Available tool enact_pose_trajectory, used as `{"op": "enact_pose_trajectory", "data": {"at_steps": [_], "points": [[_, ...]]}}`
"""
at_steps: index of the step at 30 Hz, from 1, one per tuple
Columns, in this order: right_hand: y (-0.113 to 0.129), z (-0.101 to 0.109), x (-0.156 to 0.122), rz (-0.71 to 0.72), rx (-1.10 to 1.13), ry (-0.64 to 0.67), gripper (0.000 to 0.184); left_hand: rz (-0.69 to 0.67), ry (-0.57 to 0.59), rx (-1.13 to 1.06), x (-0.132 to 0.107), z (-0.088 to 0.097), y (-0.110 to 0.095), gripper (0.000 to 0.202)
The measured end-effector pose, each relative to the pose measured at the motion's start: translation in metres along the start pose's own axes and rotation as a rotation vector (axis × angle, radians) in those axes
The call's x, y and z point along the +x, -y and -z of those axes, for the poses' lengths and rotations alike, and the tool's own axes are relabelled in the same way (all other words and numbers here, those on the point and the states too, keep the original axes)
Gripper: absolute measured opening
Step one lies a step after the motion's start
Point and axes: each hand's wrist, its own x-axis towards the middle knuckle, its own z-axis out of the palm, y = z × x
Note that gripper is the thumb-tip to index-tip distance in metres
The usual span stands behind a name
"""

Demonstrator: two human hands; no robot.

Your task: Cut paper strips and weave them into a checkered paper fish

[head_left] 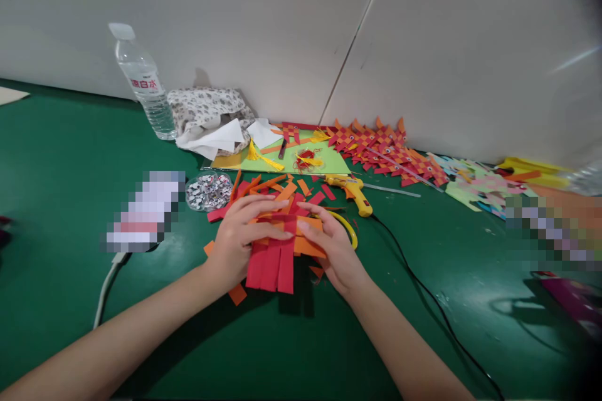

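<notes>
Between my two hands is a piece of woven paper strips (270,266), with red strips hanging down toward me and orange ones crossing them. My left hand (239,235) grips its left side, fingers laid over the top. On the right side, my right hand (336,244) pinches the orange strip ends (308,244) between thumb and fingers. Loose red and orange strips (254,185) lie just behind and under the hands. A yellow ring-shaped handle (352,232) shows partly behind my right hand.
A yellow glue gun (352,191) trails a black cord (414,269). Googly eyes fill a clear dish (209,191). A phone (145,210) on a cable lies left. Behind stand a water bottle (145,84) and a tissue pouch (211,109). Woven paper fish (380,144) lie along the wall.
</notes>
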Motion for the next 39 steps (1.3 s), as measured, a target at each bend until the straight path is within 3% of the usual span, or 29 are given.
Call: {"op": "enact_pose_trajectory", "data": {"at_steps": [3, 5, 8, 10, 12, 14, 21, 25, 30, 39], "points": [[-0.001, 0.001, 0.0, 0.046, -0.013, -0.013, 0.052, -0.027, 0.067, 0.016, -0.001, -0.003, -0.001, 0.016], [-0.001, 0.003, 0.001, 0.086, 0.009, -0.038, 0.049, 0.073, 0.07, -0.109, 0.0, -0.004, -0.003, 0.027], [0.0, 0.006, 0.002, 0.126, 0.022, -0.065, 0.045, 0.39, 0.016, -0.473, 0.004, -0.003, -0.004, 0.043], [0.001, 0.007, 0.002, 0.127, -0.001, -0.056, 0.044, 0.637, 0.029, -0.683, 0.007, -0.002, -0.003, 0.04], [0.001, 0.008, 0.002, 0.121, -0.047, -0.023, 0.043, 0.815, 0.107, -0.771, 0.009, -0.001, -0.002, 0.038], [0.001, 0.008, 0.002, 0.128, -0.117, 0.016, 0.042, 0.893, 0.194, -0.763, 0.011, 0.0, -0.002, 0.039], [-0.003, 0.009, -0.001, 0.267, -0.474, 0.076, 0.033, 0.901, 0.372, -0.628, 0.011, 0.0, -0.005, 0.039], [-0.004, 0.009, -0.003, 0.368, -0.646, 0.068, 0.032, 0.907, 0.384, -0.616, 0.01, -0.001, -0.003, 0.039], [-0.008, 0.008, -0.002, 0.482, -0.717, -0.028, 0.03, 0.915, 0.335, -0.64, 0.009, -0.004, -0.003, 0.037], [-0.01, 0.012, 0.007, 0.505, -0.53, -0.311, 0.022, 1.004, 0.129, -0.716, 0.011, -0.005, 0.001, 0.035]]}}
